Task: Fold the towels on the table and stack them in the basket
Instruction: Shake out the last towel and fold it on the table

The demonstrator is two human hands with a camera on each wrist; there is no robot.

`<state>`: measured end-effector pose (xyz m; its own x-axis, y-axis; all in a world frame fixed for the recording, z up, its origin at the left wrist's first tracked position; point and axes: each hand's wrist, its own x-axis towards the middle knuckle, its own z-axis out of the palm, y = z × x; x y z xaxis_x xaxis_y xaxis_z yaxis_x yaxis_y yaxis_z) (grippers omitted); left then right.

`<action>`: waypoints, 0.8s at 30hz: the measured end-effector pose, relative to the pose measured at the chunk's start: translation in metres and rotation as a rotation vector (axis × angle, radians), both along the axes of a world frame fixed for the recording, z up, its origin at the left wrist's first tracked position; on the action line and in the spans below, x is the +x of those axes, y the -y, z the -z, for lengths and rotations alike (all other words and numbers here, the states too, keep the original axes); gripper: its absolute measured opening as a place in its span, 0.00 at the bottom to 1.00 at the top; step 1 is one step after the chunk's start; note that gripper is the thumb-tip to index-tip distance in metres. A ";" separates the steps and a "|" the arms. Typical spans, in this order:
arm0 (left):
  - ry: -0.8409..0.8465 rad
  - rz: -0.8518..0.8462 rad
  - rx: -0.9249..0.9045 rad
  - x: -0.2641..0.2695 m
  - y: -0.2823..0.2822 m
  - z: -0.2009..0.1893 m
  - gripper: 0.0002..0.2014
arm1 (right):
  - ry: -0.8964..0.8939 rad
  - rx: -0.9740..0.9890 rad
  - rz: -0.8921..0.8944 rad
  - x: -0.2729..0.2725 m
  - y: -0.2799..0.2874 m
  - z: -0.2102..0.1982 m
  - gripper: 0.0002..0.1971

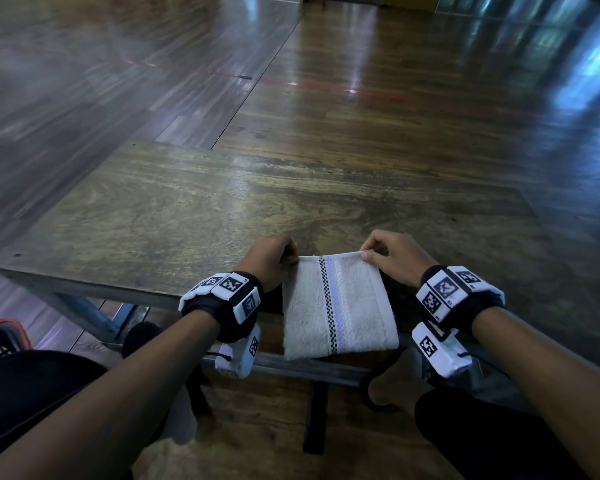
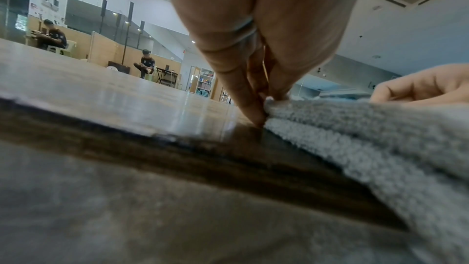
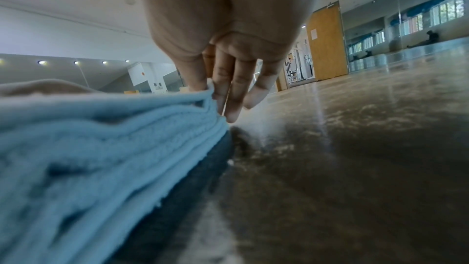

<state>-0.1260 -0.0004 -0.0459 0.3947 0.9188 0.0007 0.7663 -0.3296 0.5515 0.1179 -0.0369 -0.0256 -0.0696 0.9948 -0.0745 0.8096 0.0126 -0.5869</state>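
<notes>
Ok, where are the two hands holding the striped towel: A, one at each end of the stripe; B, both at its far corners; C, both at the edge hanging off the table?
B: the left hand and right hand each pinch a far corner of the striped towel, while its near edge overhangs the table untouched.

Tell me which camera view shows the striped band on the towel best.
The head view: the whole band runs across the folded towel. Both wrist views show only plain towel edges, no band.

Right hand (image 3: 223, 51) pinches the folded towel's (image 3: 101, 138) corner on the table (image 3: 355, 148)
</notes>
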 end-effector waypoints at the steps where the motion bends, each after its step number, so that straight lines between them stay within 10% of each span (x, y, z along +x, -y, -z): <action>1: 0.000 0.000 -0.008 0.000 0.000 0.000 0.06 | 0.027 0.012 -0.002 -0.001 0.000 0.000 0.01; 11: -0.146 0.031 0.244 0.021 0.046 -0.008 0.17 | 0.735 0.246 -0.168 -0.025 0.029 0.000 0.16; 17: -0.301 0.028 0.047 0.035 0.084 0.030 0.40 | 0.610 -0.072 -0.064 -0.046 0.061 0.020 0.30; 24: -0.266 -0.012 0.089 0.031 0.077 0.039 0.38 | 0.439 -0.129 0.022 -0.044 0.061 0.044 0.32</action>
